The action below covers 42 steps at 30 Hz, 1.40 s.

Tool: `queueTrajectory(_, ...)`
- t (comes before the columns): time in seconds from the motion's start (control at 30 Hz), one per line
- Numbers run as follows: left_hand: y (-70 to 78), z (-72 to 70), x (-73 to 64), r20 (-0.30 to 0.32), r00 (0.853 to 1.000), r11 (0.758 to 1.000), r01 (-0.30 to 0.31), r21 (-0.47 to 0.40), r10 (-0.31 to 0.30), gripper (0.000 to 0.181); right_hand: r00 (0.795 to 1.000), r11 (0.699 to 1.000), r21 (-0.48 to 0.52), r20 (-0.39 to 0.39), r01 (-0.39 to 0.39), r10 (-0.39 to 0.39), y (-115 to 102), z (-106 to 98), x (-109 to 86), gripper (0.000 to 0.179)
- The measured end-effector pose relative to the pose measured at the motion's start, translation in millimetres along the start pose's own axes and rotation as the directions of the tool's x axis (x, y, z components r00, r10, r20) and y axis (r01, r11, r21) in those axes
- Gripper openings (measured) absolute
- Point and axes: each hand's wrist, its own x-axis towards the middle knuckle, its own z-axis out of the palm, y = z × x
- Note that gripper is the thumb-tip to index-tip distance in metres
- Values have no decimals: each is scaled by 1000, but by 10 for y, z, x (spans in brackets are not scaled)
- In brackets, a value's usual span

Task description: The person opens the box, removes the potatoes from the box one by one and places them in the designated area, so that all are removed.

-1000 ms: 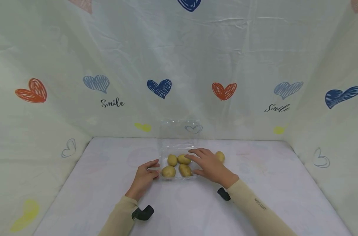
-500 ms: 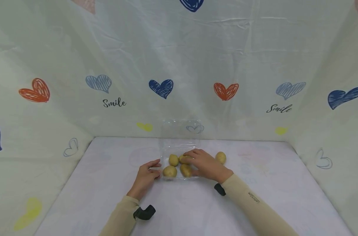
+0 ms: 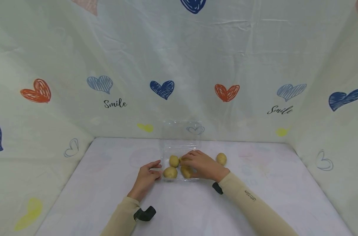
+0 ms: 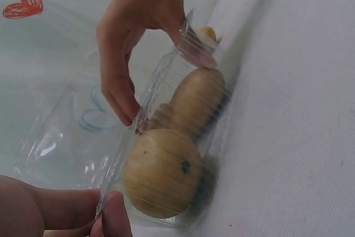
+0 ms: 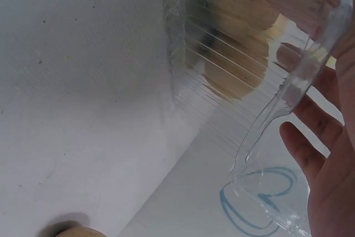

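Note:
A clear plastic container (image 3: 174, 180) stands on the table with several potatoes inside, one of them at its front left (image 3: 170, 172). My left hand (image 3: 145, 178) pinches the container's left rim between thumb and finger, as the left wrist view shows. From the right, my right hand (image 3: 204, 166) reaches over the rim, its fingers spread and loosely bent among the right-hand potatoes. Those fingers partly cover the back right potato (image 3: 182, 159) and the front right potato (image 3: 186, 171). In the right wrist view the fingertips lie near a potato (image 5: 236, 67), not gripping it.
The container's clear lid (image 3: 179, 132) stands raised at the back. A loose potato (image 3: 221, 159) lies on the white table (image 3: 255, 196), right of the container. Behind hangs a pale curtain (image 3: 196, 59) printed with hearts.
My right hand has moved left and lowered into the container, its fingers now among the right-hand potatoes. My left hand keeps its hold on the rim. The loose potato has come into full view.

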Motion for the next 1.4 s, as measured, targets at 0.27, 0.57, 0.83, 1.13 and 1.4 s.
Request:
queueTrajectory(0.27,12,5,-11,3,1000,1000,0,-7,0,49,999,999,49,40,-13,11,4,19,29,40)
queueTrajectory(0.57,24,-2,-17,2,1000,1000,-5,-19,5,49,999,999,-15,34,31,-31,3,52,38,30)
queueTrajectory(0.83,34,2,-22,0,1000,1000,-1,-8,1,49,998,1000,-7,61,14,-14,-20,46,66,34)
queueTrajectory(1.13,24,5,-22,4,1000,1000,-6,-8,6,50,995,1000,22,103,0,-3,-49,16,120,42)
queueTrajectory(1.4,27,8,-18,3,1000,1000,-3,9,3,50,998,997,74,63,0,-5,5,40,92,43)
